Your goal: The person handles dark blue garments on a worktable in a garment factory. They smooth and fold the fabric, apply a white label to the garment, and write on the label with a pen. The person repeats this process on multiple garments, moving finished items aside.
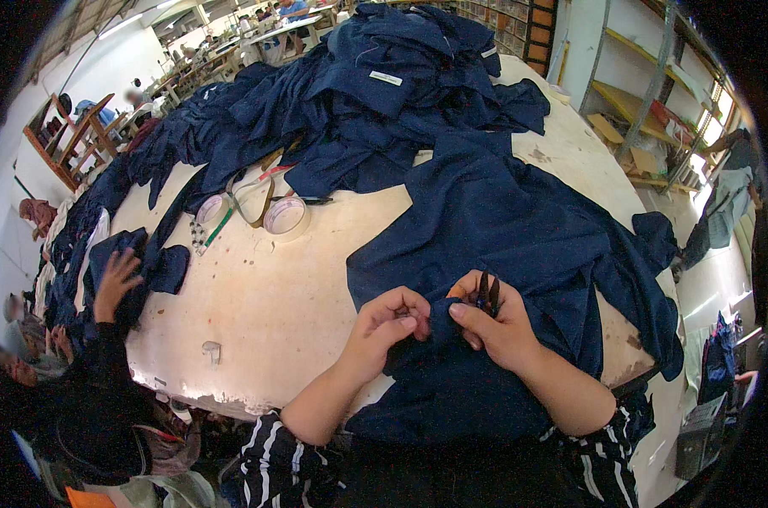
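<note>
A navy blue cloth garment (pixel 485 222) lies spread on the table in front of me and hangs over its near edge. My right hand (pixel 495 320) pinches a fold of this garment between thumb and forefinger. Dark thread snips (pixel 487 293) are also held in that hand, their tips pointing up past the fingers. Just to the left, my left hand (pixel 393 327) has its fingers curled and its thumb bent in at the cloth. Whether it grips cloth or a thread is too small to tell.
A large heap of navy garments (pixel 384 108) covers the table's far side. Tape rolls (pixel 286 217), a measuring tape (pixel 216 232) and a small pale object (pixel 212 353) lie on the pale tabletop (pixel 263 305). At left, a co-worker's hand (pixel 118 279) is over more garments. Metal shelving (pixel 644 95) stands right.
</note>
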Tool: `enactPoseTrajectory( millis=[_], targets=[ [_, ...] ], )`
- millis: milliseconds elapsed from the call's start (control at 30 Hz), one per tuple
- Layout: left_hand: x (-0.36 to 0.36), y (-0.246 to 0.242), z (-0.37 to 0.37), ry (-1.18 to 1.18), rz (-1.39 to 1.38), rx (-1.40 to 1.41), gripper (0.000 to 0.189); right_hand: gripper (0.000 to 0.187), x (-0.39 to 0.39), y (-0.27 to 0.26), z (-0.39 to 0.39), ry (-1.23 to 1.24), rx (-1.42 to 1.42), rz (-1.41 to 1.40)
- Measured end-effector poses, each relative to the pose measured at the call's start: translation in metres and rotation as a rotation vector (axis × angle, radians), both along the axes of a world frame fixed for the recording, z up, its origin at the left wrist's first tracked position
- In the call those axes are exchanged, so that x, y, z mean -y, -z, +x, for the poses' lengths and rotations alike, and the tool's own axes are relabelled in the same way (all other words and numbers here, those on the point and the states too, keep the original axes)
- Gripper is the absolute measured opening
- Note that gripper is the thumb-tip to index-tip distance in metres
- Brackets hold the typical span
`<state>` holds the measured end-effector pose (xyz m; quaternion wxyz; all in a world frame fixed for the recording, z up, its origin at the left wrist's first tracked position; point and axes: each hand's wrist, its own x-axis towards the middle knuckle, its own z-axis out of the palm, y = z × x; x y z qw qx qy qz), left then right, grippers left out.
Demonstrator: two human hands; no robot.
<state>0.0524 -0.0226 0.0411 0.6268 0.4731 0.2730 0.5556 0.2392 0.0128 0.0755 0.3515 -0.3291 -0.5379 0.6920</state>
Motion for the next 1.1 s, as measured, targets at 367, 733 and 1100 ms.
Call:
enactPoseTrajectory(
  millis=[367, 733, 1100],
  targets=[
    [0.005, -0.006, 0.002, 0.022, -0.041, -0.178, 0.011, 0.014, -0.004, 0.004, 0.001, -0.028, 0.087, 0.234],
    [0.007, 0.006, 0.024, -0.356, 0.254, -0.129, 0.005, 0.022, -0.004, 0.03, -0.017, 0.073, 0.052, 0.256],
    [0.007, 0.005, 0.021, -0.565, 0.234, -0.198, 0.007, 0.017, 0.007, 0.002, 0.0, -0.042, -0.016, 0.21]
  ],
)
